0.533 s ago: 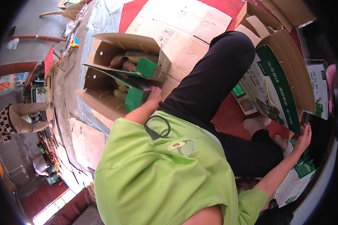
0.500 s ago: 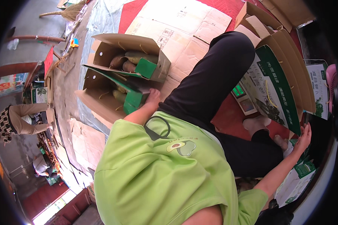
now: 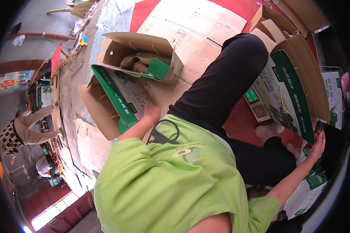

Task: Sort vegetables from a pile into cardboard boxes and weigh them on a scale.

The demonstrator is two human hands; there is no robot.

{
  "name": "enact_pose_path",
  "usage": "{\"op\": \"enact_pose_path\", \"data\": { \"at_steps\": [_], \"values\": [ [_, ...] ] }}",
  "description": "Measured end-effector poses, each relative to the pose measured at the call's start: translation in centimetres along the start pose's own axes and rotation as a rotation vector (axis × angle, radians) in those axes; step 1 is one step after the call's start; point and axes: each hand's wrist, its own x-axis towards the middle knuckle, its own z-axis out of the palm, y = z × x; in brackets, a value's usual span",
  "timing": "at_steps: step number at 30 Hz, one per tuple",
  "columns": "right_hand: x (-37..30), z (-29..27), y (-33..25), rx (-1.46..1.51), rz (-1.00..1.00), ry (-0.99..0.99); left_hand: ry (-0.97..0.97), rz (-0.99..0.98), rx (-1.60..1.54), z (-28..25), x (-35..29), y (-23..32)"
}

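Observation:
My left hand [image 3: 153, 112] is at the end of the nearer opened carton [image 3: 98, 113], beside its green and white printed side. Its fingers are blurred, so their grip is unclear. That carton tilts against a second open carton [image 3: 177, 64], which holds several long, thick brownish and greenish root vegetables [image 3: 140, 66]. What the nearer carton holds is hidden by its raised side. Over on the right, my right hand [image 3: 318, 146] has its fingers stretched out, by the lower end of a row of upright green and white cartons [image 3: 289, 95].
A digital scale [image 3: 256, 105] with a lit green display sits on the red floor covering between my legs and the cartons. Flattened cardboard [image 3: 194, 23] lies ahead. A broom [image 3: 79, 9] is at the far left; another person [image 3: 23, 130] stands on the left side.
The nearer carton has tipped, turning its printed side into sight and hiding its vegetables. My left hand has dropped slightly nearer to me. My right hand remains by the cartons.

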Motion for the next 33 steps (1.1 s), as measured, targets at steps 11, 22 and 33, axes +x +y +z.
{"op": "enact_pose_path", "data": {
  "at_steps": [11, 22, 33],
  "values": [
    [0.6, -0.5, 0.2, 0.011, 0.002, -0.038, 1.162, -0.555, -0.658, -18.2, -11.5, -14.8],
    [1.3, 0.5, 0.4, -0.011, -0.004, -0.065, 0.515, -1.191, -0.959, 4.4, -15.0, -25.4],
    [3.2, -0.2, 2.0, 0.061, 0.028, -0.13, 0.403, -1.292, -0.737, 9.3, -19.3, -22.7]
  ]
}}
